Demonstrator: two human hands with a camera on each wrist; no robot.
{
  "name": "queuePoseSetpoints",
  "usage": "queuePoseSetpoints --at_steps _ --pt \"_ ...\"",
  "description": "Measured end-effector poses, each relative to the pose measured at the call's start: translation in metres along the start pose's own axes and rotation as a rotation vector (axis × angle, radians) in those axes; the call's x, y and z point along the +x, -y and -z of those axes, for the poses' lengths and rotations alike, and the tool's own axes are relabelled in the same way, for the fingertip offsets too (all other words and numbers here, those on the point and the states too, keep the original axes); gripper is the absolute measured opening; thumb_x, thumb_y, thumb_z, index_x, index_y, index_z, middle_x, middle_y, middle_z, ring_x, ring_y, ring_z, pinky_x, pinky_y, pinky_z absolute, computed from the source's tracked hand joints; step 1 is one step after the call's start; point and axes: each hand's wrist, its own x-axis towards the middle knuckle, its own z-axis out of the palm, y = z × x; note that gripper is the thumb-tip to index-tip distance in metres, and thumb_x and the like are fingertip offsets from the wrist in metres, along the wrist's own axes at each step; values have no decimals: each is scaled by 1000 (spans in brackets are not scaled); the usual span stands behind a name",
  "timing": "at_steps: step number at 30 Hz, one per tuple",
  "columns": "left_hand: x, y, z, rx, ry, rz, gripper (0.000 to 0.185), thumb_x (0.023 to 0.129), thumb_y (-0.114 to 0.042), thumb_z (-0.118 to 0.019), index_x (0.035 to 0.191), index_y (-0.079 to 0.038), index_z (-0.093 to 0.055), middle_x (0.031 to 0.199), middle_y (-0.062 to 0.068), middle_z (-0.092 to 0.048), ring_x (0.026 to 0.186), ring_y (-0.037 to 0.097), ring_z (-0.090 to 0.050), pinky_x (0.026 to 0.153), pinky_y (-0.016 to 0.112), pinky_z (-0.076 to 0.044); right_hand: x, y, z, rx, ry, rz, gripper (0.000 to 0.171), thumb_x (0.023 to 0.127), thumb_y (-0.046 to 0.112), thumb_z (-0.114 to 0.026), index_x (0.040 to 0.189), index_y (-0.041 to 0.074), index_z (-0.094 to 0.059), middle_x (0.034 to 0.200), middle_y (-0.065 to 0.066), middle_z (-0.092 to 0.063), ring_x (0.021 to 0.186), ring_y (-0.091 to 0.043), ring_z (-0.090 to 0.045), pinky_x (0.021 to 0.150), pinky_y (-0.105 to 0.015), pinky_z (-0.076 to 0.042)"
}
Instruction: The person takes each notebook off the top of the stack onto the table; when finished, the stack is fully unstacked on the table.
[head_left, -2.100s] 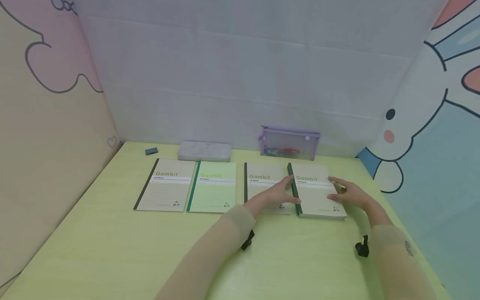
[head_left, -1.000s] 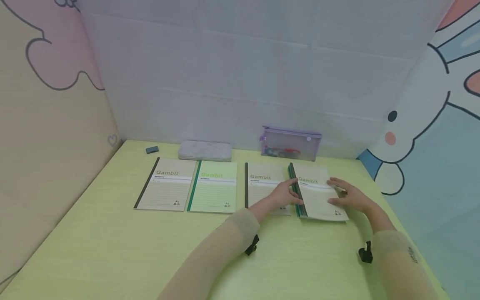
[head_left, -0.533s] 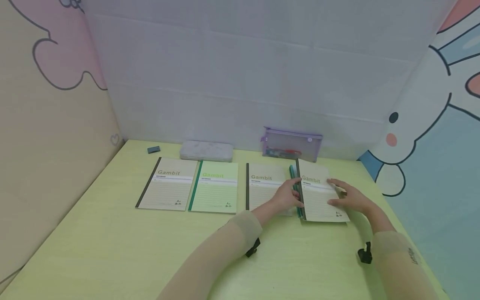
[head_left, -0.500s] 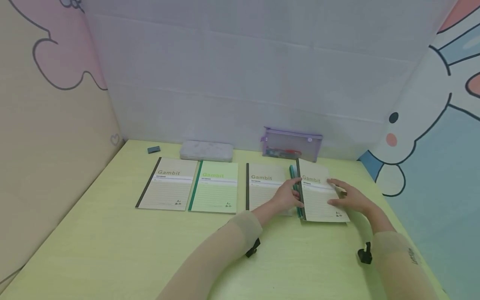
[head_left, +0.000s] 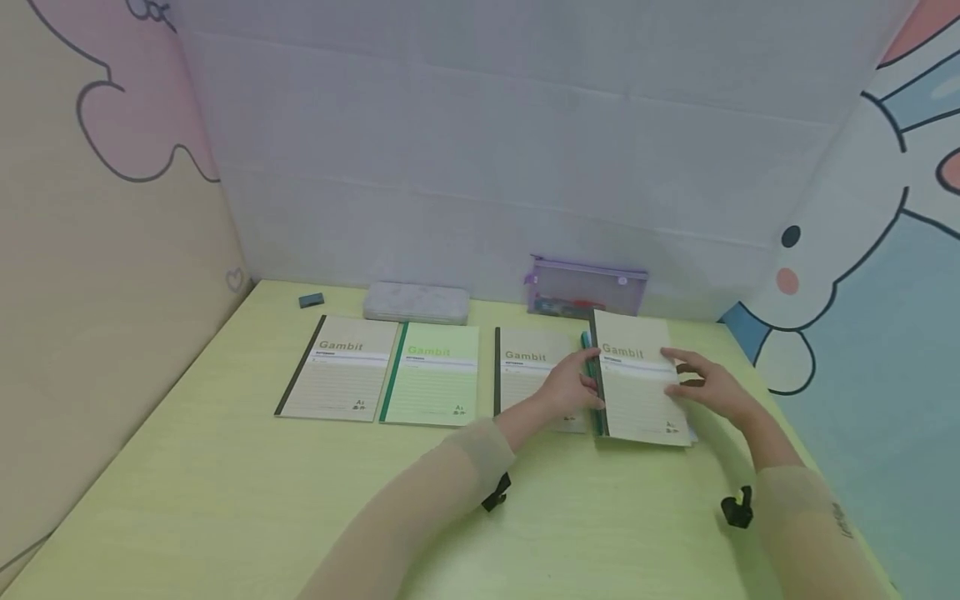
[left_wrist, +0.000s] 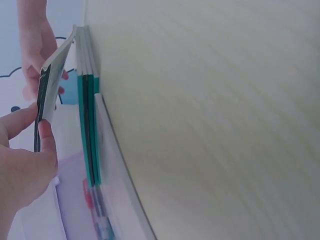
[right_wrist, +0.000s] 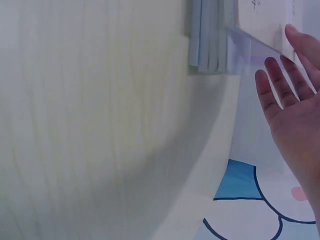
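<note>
Nearest the viewer, two forearms in sheer beige sleeves reach over a pale yellow-green wooden tabletop (head_left: pixel 225 500). The left hand (head_left: pixel 572 388) pinches the dark spine edge of a beige "Gambit" notebook (head_left: pixel 640 383), thumb and forefinger closed on it; the left wrist view shows that cover tilted up off the green-spined stack of notebooks (left_wrist: pixel 90 130) beneath. The right hand (head_left: pixel 708 387) is released, its straight fingers steadying the raised notebook's outer edge. The stack sits at the right end of the table, just beside a beige notebook with a black spine (head_left: pixel 525 367), on which the left wrist rests. Further left lie a light green notebook (head_left: pixel 431 386) and another beige notebook (head_left: pixel 337 379), touching side by side. Beyond them, along the back edge, sit a small dark eraser (head_left: pixel 311 300), a flat grey pencil case (head_left: pixel 416 303) and a translucent purple zip pouch (head_left: pixel 585 287). A white panel closes the back; cartoon-printed walls stand at both sides.
</note>
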Motion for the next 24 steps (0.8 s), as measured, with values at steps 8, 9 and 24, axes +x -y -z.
queuePoseSetpoints --at_steps 8,9,24 --pt "-5 -6 29 -30 28 13 88 70 4 -78 144 -24 -39 139 -3 -46 89 7 -61 72 24 -53 0 19 5 52 19 64 71 89 27 -66 148 13 -31 147 -18 -33 108 -11 -52 79 -16 -48" --pt "-6 -7 33 -30 26 11 86 71 3 -78 144 -24 -40 140 -3 -45 89 7 -61 74 25 -53 0 23 6 65 22 66 71 89 27 -66 148 13 -31 147 -18 -33 105 -5 -52 78 -16 -48" --pt "-24 -27 96 -82 8 -32 77 79 -4 -74 144 -27 -39 140 2 -44 99 17 -63 89 39 -52 5 84 2 191 -39 81 70 87 31 -68 148 23 -34 145 -6 -37 99 -3 -56 78 -14 -48"
